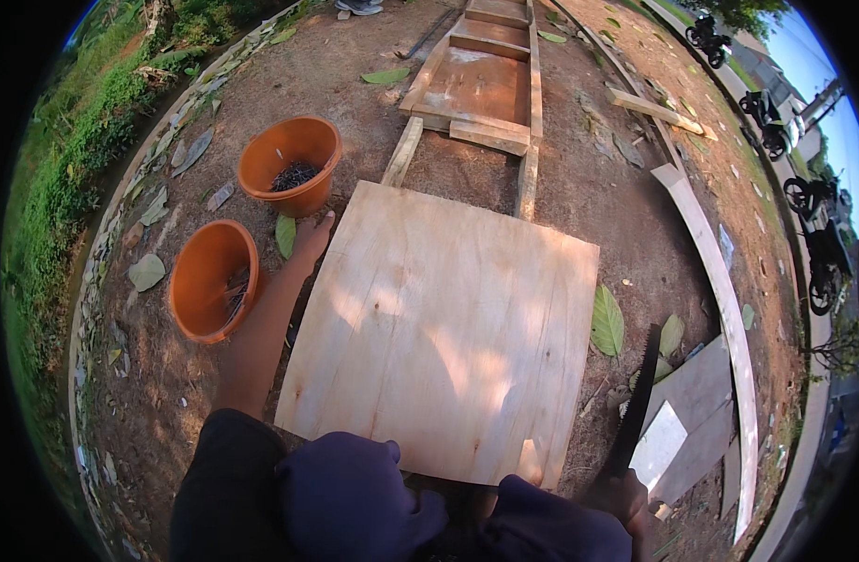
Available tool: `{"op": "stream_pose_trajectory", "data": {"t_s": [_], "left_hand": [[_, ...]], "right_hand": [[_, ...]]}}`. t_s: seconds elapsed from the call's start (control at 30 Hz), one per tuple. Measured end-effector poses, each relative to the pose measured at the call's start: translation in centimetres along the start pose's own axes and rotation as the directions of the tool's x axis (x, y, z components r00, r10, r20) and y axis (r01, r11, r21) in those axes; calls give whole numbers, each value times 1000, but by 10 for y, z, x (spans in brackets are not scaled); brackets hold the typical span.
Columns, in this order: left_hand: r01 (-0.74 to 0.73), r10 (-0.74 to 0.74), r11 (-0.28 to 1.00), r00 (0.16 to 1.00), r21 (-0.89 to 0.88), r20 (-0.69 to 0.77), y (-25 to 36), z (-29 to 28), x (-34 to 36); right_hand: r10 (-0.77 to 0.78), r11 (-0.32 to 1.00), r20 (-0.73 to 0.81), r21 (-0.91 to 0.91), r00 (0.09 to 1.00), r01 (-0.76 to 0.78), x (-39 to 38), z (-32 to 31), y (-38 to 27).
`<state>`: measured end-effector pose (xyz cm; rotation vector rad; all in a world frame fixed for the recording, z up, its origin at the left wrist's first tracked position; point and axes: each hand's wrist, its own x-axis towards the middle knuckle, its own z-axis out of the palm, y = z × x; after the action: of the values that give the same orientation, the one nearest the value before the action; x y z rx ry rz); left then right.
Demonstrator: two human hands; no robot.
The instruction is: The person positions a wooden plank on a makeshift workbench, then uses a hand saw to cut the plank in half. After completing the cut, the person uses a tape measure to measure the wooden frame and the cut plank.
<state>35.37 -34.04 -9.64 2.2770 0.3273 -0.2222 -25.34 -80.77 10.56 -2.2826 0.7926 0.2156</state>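
Observation:
A square plywood sheet (439, 328) lies flat in front of me, over part of a wooden frame. Along its upper left edge my left hand (313, 238) reaches out, close to the base of an orange bucket (319, 195) with nails inside. One digit points toward the sheet; the other fingers show only in part, and nothing is visible in the hand. At the lower right, my right hand (628, 498) is closed around the grip of a handsaw (643, 389), its dark blade pointing up and away. The saw's handle is mostly hidden by the hand.
A second orange bucket (188, 298), also with nails, leans by my left forearm. Beyond the sheet stretches a wooden frame (536, 84). On the right are a long plank (717, 272), grey board offcuts (696, 384) and a short batten (662, 110). Motorcycles (816, 245) stand beside the road.

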Motion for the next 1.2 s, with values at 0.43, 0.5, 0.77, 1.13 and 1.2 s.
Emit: {"op": "stream_pose_trajectory", "data": {"t_s": [0.43, 0.5, 0.77, 1.13, 1.2], "left_hand": [[-55, 68, 992, 991, 115, -118, -36, 18, -73], [-48, 66, 992, 986, 118, -153, -70, -6, -49], [-63, 122, 963, 969, 262, -213, -82, 4, -36], [-65, 99, 980, 979, 189, -176, -61, 1, -54], [-48, 90, 973, 980, 228, -179, -61, 6, -55]], "right_hand": [[28, 962, 20, 270, 999, -33, 98, 63, -17], [-59, 962, -32, 265, 998, 66, 128, 74, -38], [-72, 990, -98, 112, 993, 83, 234, 125, -67], [-142, 987, -417, 13, 898, 162, 207, 141, -50], [-91, 996, -445, -32, 891, 86, 171, 137, -37]]}}
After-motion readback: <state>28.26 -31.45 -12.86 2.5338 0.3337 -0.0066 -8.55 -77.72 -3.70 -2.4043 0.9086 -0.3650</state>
